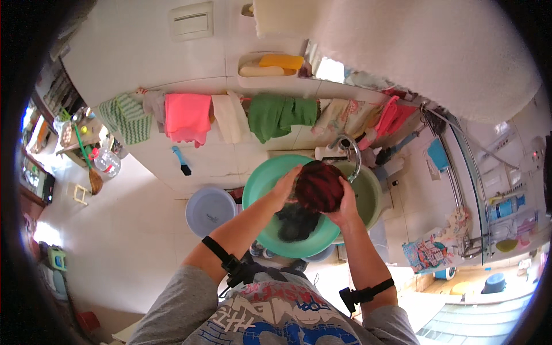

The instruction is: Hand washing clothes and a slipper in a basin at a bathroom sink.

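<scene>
A dark red and black rounded bundle (319,186), which looks like wet bunched cloth, is held between my two hands above the green basin (265,229). My left hand (286,185) presses its left side, fingers pointing up along it. Around its lower right side curls my right hand (346,204), thumb and fingers partly hidden. In the basin below lies a black cloth (299,223), partly covered by the bundle. A chrome faucet (357,158) arches just beyond my right hand.
The basin rests over the edge of a pale green sink (370,198). A lavender basin (210,211) stands lower at the left. On the wall hang a pink towel (187,117), a green towel (282,117) and a blue brush (181,161). Glass shelves (509,224) are at the right.
</scene>
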Available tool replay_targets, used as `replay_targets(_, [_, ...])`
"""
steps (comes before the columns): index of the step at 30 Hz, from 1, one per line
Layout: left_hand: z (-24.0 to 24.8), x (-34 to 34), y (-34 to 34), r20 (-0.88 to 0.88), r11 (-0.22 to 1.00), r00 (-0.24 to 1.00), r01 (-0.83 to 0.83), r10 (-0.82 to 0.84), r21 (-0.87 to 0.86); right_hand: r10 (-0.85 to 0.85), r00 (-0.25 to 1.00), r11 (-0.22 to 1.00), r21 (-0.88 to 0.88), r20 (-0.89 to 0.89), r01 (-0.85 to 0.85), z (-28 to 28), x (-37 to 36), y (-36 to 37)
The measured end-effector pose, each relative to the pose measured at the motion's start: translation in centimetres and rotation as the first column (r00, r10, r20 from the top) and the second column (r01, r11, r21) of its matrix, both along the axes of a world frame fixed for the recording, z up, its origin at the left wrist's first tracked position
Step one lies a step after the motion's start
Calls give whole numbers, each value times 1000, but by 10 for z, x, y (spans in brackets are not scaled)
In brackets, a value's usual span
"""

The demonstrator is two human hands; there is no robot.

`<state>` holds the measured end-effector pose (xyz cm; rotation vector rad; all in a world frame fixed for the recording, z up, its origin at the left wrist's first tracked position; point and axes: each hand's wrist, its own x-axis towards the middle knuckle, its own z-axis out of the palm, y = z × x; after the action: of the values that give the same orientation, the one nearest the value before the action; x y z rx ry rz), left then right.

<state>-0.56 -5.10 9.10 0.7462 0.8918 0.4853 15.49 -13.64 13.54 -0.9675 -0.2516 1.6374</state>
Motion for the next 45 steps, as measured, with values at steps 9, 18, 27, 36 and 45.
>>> replay_targets(9, [-55, 5, -4, -334, 951, 909, 295, -249, 93, -297, 955, 952, 68, -18, 298, 14, 36, -79])
replay_targets(18, [-73, 14, -34, -509, 919, 825, 366, -245, 150, -452, 891, 859, 248, -44, 448, 18, 85, -184])
replay_targets(27, [-60, 18, -78, -476, 934, 875, 239, -88, 266, -543, 837, 830, 105, -76, 548, -66, 122, -261])
replay_targets(36, [-56, 17, -93, -513, 912, 841, 333, -172, 240, -487, 811, 797, -214, 324, 564, -119, 158, -255])
replay_targets(45, [-67, 7, -82, -617, 851, 785, 359, -53, 384, -434, 865, 842, -227, 251, 489, -106, 155, -250])
